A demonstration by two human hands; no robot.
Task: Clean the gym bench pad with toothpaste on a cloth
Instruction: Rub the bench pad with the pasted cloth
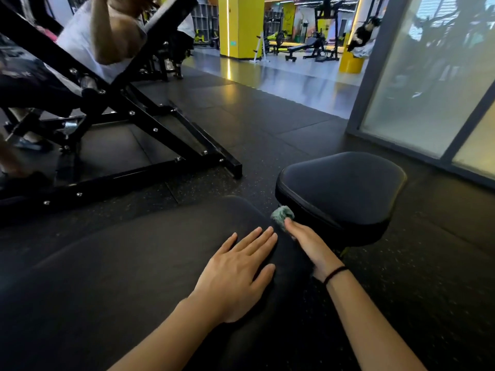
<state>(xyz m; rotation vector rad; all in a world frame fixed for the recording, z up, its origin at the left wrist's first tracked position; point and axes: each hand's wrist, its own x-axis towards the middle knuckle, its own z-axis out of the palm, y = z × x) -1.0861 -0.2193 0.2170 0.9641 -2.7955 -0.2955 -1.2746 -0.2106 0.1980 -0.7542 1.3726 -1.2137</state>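
Black bench pad (134, 263) bears the left hand (235, 271) flat, fingers straight — right hand (308, 245) grips a green cloth (281, 214).

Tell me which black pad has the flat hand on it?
The long near pad, under the left hand; the rounded seat pad beyond has none.
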